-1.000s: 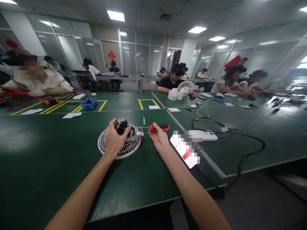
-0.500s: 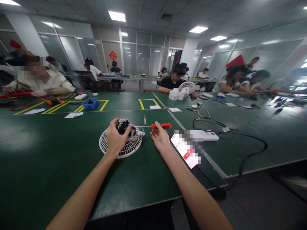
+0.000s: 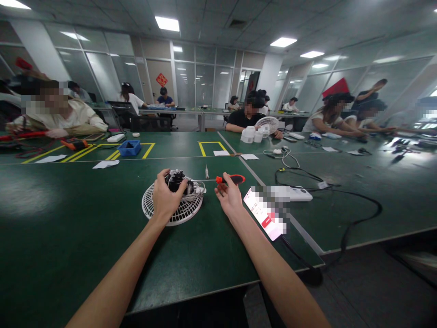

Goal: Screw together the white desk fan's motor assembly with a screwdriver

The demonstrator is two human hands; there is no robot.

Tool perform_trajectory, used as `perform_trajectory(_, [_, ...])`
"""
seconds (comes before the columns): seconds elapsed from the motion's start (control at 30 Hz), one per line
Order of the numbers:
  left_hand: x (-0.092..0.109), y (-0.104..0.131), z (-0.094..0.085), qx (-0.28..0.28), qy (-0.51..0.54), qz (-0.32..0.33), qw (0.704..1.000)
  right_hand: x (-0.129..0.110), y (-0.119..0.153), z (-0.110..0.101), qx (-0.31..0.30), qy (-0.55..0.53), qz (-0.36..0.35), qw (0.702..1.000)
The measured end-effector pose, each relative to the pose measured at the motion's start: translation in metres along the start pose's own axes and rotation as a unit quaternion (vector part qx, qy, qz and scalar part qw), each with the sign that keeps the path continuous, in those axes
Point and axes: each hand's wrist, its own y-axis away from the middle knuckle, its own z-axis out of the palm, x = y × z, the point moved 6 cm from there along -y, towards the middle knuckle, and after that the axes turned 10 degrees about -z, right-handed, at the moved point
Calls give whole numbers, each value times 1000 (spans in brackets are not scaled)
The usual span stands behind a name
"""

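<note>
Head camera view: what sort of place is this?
Probably a training or assembly workroom. The long green table has yellow tape outlines marked on it, several people sit working at the tables, and the right hand holds a screwdriver beside a partly open fan assembly.

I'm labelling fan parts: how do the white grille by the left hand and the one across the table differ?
The near grille lies flat; the far grille is tilted up by a person in black.
The near grille bears a black mechanism, gripped by the left hand; the far grille has rounded white parts beside it.
Both are white, round and slotted.
</note>
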Motion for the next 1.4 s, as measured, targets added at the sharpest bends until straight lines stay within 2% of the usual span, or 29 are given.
perform_trajectory(0.23, [0,0,-1,-2,-9,-6,1000,-2,1,1,-7,-17,-29,999])
perform_trajectory(0.4, [1,0,-1,-5,-9,-9,1000,-3,3,2,-3,-46,-12,999])
perform_trajectory(0.6, [1,0,0,1,-25,14,1000,-1,0,-1,-3,-2,-21,1000])
perform_trajectory(0.83, [4,1,0,2,-41,24,999,-3,-1,1,-15,-29,-38,999])
perform_trajectory(1.1, [3,2,-1,1,-38,12,999,0,-4,-3,-11,29,-63,998])
perform_trajectory(1.4, [2,1,-1,3,-34,10,999,-4,-4,3,-27,-55,-45,997])
